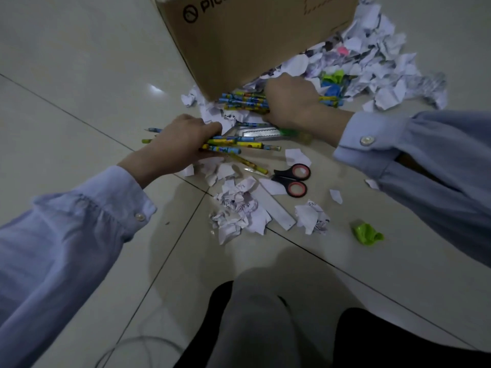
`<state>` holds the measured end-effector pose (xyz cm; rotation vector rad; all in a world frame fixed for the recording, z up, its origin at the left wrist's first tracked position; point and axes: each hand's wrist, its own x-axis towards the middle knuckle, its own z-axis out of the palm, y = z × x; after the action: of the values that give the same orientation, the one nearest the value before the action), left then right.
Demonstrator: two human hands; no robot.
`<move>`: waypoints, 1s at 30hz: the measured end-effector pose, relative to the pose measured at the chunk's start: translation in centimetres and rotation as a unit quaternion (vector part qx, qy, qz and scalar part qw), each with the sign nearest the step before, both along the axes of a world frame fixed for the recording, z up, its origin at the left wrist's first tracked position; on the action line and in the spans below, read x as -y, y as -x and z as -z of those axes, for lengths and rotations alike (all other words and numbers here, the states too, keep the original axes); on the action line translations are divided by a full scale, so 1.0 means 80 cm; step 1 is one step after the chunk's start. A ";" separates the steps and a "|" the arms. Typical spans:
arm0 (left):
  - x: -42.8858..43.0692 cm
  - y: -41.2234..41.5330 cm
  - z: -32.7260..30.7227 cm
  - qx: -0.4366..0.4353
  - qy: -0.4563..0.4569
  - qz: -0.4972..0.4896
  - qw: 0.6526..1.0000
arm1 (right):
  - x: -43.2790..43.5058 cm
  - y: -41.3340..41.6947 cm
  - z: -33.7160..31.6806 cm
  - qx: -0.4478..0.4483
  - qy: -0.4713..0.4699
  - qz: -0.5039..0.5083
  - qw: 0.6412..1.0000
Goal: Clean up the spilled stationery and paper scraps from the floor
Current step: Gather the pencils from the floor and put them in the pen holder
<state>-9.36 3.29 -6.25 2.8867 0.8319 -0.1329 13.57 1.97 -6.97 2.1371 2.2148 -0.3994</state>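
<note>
- Pencils, patterned in blue and yellow, lie in two bunches on the tiled floor (79, 75) at the view's centre; the exact count is hard to tell, several in each bunch.
- Left hand (180, 144), at about 9 o'clock from centre, is curled over the nearer bunch of pencils (239, 144), fingers closed around them.
- Right hand (292, 99), at about 1 o'clock, is closed on the farther bunch of pencils (244, 102), which touches the foot of a cardboard box (252, 35).
- Judged step: gathering pencils, early in the job; the next move likely calls for lifting both bunches together and keeping them from slipping.
- One pair of scissors (292, 179) with black handles lies at 5 o'clock from the left hand, beside one flat ruler (276, 208).
- Paper scraps: too many to count, a near heap (236, 211) at 6 o'clock and a large far heap (377, 62) at 2 o'clock.
- One green crumpled piece (368, 233) sits alone at 4 o'clock.
</note>
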 end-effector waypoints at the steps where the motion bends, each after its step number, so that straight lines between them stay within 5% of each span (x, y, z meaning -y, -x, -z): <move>1: 0.000 0.000 -0.001 -0.001 0.025 -0.007 1.000 | -0.001 0.000 -0.001 0.001 0.009 0.000 1.000; 15: 0.003 -0.053 0.021 0.026 0.013 -0.011 1.000 | 0.000 -0.082 -0.035 -0.050 0.131 -0.029 0.990; 30: -0.019 -0.123 0.019 -0.067 -0.008 -0.072 0.995 | 0.075 -0.181 -0.053 -0.186 0.186 0.156 0.952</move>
<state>0.48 4.82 -7.77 2.8447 1.0647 -0.3084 28.08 -4.06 -2.72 2.3317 1.7412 -1.2181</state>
